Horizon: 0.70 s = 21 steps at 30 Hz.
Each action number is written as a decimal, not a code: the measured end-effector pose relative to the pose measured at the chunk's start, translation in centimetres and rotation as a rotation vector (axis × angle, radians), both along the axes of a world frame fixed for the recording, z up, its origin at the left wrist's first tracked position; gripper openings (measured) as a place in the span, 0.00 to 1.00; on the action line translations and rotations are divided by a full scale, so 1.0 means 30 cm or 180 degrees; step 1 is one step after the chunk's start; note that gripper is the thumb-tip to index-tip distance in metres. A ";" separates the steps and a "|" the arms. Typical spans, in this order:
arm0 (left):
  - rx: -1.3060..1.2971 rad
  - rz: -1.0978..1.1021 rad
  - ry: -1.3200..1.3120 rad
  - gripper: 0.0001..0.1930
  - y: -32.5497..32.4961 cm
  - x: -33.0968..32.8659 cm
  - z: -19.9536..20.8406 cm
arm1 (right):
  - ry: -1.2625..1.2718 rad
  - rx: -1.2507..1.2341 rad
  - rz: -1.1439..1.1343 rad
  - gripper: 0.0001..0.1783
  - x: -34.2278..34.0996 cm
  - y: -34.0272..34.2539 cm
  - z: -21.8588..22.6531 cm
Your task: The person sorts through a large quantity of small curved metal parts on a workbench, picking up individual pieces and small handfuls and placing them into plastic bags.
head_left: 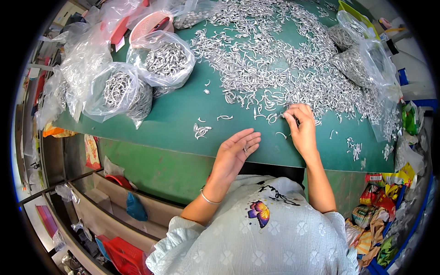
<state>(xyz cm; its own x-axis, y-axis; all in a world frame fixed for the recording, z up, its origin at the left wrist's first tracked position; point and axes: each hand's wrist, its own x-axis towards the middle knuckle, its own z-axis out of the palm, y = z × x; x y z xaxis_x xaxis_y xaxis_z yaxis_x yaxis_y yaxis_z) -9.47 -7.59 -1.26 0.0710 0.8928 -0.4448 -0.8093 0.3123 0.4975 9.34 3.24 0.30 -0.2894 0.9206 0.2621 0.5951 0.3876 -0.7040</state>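
Note:
Small curved silver metal pieces [275, 73] lie in a wide loose heap over the green tabletop. My right hand [302, 130] is at the heap's near edge, its thumb and fingers drawn together in a pinch. What sits between those fingertips, if anything, is too small to make out. Close to the table's front edge, my left hand [238, 147] is turned on its side, fingers stretched out and slightly cupped, with a silver ring or small piece at one finger. A single curved piece [281, 135] lies between my hands. A small cluster of pieces [201, 131] rests farther left.
Clear plastic bags of similar pieces [121, 94] [167, 62] stand at the left, near a pink basket [151, 28]. More filled bags [353, 64] sit at the right beside a yellow-green tray [360, 18]. Colourful wrappers [378, 201] and a red basket [126, 256] are below table level.

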 end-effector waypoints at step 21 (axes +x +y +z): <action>0.0049 -0.0307 -0.0184 0.19 0.068 0.099 0.007 | -0.0199 0.0769 0.0495 0.04 -0.027 -0.129 0.060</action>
